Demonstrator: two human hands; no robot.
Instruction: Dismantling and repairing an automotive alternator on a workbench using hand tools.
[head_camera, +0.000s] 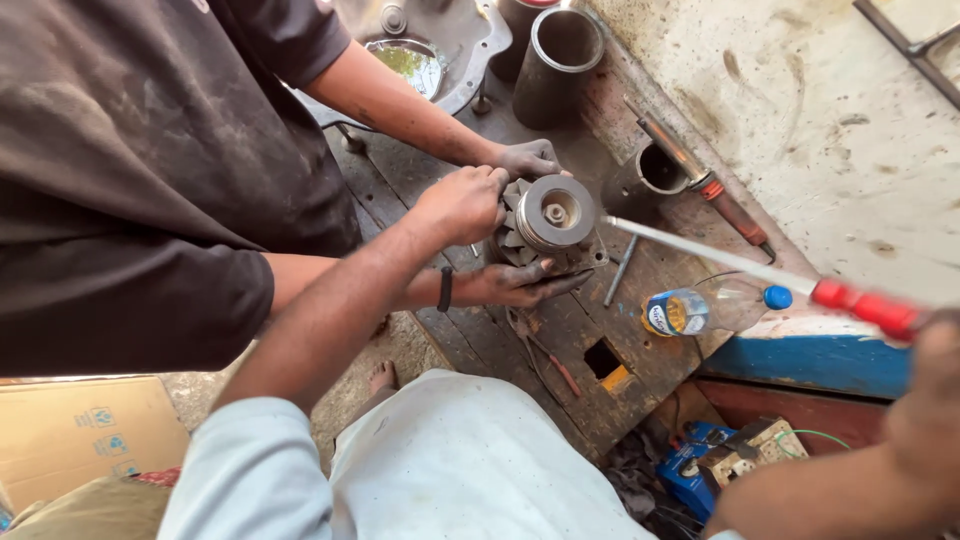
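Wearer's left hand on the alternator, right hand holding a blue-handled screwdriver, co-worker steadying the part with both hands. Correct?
Not quite: the head view shows the screwdriver handle is red, not blue. The rest holds: the wearer's left hand rests on the alternator, the right hand holds the screwdriver, and the co-worker's hands steady the part from both sides on the wooden bench.

The left hand (462, 203) grips the alternator (547, 228) on the wooden bench (570, 340); the right hand (925, 400) holds a red-handled screwdriver (760, 268).
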